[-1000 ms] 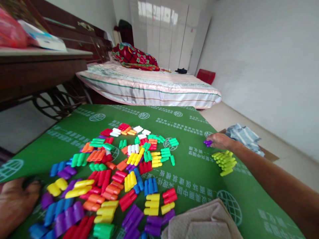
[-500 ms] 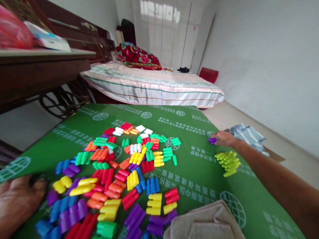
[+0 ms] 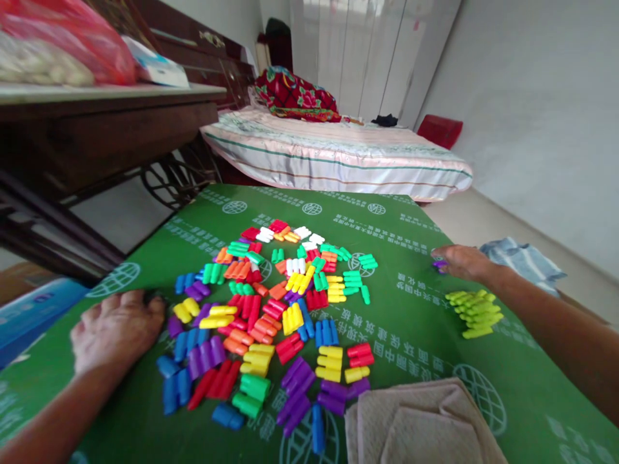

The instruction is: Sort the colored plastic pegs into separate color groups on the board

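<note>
At the far right of the green board, my right hand [image 3: 461,261] has its fingers closed over a small purple plastic building piece [image 3: 439,265], which is partly hidden by the fingertips. Just nearer to me lies a heap of yellow-green pieces [image 3: 474,312]. My left hand [image 3: 118,327] rests palm down on the board at the left, fingers spread, holding nothing. Beside it spreads a loose crowd of ribbed plastic pieces: purple ones [image 3: 207,357], blue ones [image 3: 326,332], yellow ones [image 3: 329,363], red ones [image 3: 290,348], orange ones, green ones [image 3: 251,394] and white ones.
A folded beige cloth [image 3: 420,425] lies at the board's near edge. Behind the green board [image 3: 411,225] stands a bed [image 3: 338,154] with a red floral blanket [image 3: 300,96]. A dark wooden sewing table [image 3: 120,119] with a red bag [image 3: 77,38] stands at left. Striped cloth [image 3: 522,261] lies beyond my right arm.
The view has swung left, so everything appears further right and my left forearm now shows. My right hand stays at the purple piece, with less of the piece visible.
</note>
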Demonstrator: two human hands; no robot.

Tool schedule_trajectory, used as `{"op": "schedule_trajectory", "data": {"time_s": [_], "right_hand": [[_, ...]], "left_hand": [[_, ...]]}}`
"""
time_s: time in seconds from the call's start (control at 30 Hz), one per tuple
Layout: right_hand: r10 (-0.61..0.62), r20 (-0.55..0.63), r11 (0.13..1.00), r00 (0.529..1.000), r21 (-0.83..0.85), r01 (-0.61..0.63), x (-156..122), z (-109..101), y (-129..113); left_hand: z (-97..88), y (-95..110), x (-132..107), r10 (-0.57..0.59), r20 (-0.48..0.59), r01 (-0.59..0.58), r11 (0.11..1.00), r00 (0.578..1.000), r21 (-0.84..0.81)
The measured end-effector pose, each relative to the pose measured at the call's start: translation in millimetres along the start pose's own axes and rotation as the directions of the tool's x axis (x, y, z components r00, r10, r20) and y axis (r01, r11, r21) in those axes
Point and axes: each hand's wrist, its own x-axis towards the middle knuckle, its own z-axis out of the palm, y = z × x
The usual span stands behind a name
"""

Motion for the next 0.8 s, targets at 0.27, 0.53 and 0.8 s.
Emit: {"op": "schedule_trajectory", "data": {"time_s": [0.27, 0.53, 0.8], "right_hand": [[-0.448, 0.054, 0.893, 0.893, 0.071, 0.444, -30.1, -40.2, -119.2], [-0.8, -0.068, 0.568, 0.596, 0.234, 0.789, -91.5, -64.7, -252.8], [-0.887, -0.018, 0.457, 0.462, 0.112, 0.882, -100.9, -69.9, -303.1]], "left_hand": [[3.8, -3.3, -2.6, 0.054, -0.031, -0.054, 0.998, 0.998, -0.017], [5.0, -1.0, -9.0, 0.062, -0.073, -0.068, 0.995, 0.995, -0.079], [4.7, -1.9, -13.1, 0.072, -0.109, -0.085, 0.989, 0.991, -0.118]]}}
